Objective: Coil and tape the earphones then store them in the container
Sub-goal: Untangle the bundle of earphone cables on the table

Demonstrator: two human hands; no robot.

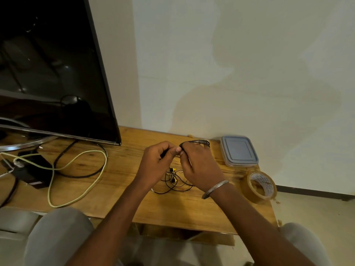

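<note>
Black earphones [196, 142] are sitting partly coiled around the fingers of your right hand [199, 166], with several loops lying across the far side of that hand. Your left hand [156, 162] is pinching the cable between thumb and curled fingers, right against the fingertips of your right hand, so both hands are gripping the same wire above the wooden counter [172, 212]. The rest of the cable is hanging down and lying in a loose tangle on the counter just beneath and between your two hands, with small yellow parts showing in it. A metal bangle [215, 189] is sitting on your right wrist.

Beyond your right hand and off to its right, a clear plastic container [239, 150] with a grey-blue lid on it is resting near the wall. A roll of brown packing tape [260, 186] is standing on edge just to the right of your right wrist, near the counter's corner. Well to the left of your left hand, a pale yellow-green cable [80, 189] is looping over the counter below a dark television screen [48, 73].
</note>
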